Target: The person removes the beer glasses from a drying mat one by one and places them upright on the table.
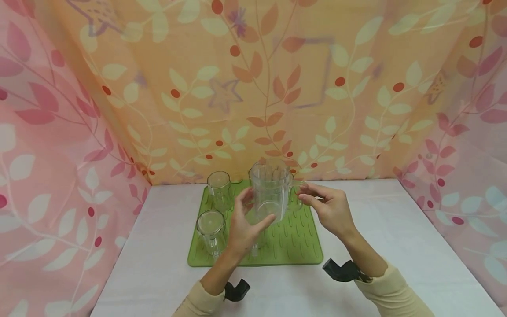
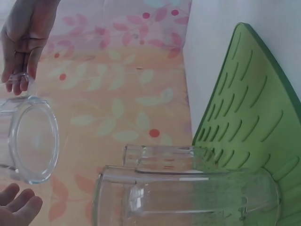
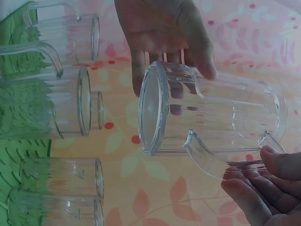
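Observation:
A clear glass mug (image 1: 271,191) is held up over the green ribbed mat, its thick round base (image 2: 35,141) downward. My right hand (image 1: 328,210) pinches the mug's handle (image 3: 211,162) between thumb and fingers. Around the mug's other side spreads my left hand (image 1: 247,220), with its thumb and fingers extended. Its fingers (image 3: 174,89) show partly through the glass in the right wrist view. In the left wrist view its fingertips (image 2: 21,202) lie close beside the mug; whether they touch it is hard to tell.
The green mat (image 1: 293,251) lies on a white-covered table (image 1: 356,220). Two clear glasses stand along its left side, one at the back (image 1: 219,191) and one in front (image 1: 211,229). More glassware with handles (image 3: 51,101) stands on the mat. Patterned cloth (image 1: 222,88) encloses the back and sides.

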Demonstrator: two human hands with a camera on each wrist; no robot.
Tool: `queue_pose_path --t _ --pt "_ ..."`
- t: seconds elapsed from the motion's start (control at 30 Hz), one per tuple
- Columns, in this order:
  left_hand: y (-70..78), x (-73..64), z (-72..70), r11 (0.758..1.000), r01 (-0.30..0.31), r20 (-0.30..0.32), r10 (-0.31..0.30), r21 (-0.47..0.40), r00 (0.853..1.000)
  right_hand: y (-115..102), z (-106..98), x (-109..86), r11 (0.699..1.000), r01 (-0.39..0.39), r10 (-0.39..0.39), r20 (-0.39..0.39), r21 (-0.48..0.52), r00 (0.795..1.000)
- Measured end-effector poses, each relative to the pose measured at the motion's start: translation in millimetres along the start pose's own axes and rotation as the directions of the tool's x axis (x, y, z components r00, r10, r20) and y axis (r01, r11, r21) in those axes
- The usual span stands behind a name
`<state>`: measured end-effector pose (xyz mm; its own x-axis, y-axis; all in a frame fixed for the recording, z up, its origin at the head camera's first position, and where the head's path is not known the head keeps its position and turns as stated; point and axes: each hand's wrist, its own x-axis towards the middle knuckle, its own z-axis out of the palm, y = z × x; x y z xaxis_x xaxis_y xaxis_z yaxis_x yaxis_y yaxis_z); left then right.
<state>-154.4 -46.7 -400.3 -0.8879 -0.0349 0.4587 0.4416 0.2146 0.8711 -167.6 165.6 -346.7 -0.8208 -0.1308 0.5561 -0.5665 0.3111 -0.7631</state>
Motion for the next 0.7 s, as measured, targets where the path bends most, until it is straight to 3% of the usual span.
queue_pose_path --t 0.17,0.33,0.5,0.7 --pt "2.9 -2.7 -10.9 1.000 -0.002 0.027 0.002 0.017 1.000 0 -7 5.2 1.000 0.010 -0.011 -0.035 -0.014 0.999" --pt "6.6 -8.8 -27.3 0.990 -0.035 0.071 0.026 0.133 0.997 7 -15 9.9 0.999 0.036 -0.037 -0.103 -0.008 0.994" --pt "6.2 -14.6 -43.5 0.980 -0.061 0.097 0.043 0.191 0.994 17 -22 15.1 0.997 0.074 -0.075 -0.174 -0.016 0.982" --pt "-2.6 -21.7 -66.7 0.968 -0.158 0.099 0.140 0.197 0.985 26 -31 18.9 0.999 0.035 -0.043 -0.216 -0.041 0.975"
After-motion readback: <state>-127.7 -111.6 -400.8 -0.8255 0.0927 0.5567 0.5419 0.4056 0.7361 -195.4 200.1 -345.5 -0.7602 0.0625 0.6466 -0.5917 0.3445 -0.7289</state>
